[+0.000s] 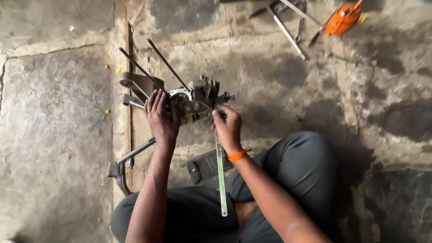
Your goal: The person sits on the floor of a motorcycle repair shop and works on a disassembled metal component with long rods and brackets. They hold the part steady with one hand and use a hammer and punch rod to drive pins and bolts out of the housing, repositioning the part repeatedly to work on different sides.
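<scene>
Your left hand lies palm-down, fingers spread flat on the metal assembly on the concrete floor; your right hand pinches a steel ruler against it.

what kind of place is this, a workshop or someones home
Most likely a rough repair workshop. The person sits on a stained, cracked concrete floor, the left hand steadying a greasy metal assembly, with loose tools lying nearby.
</scene>
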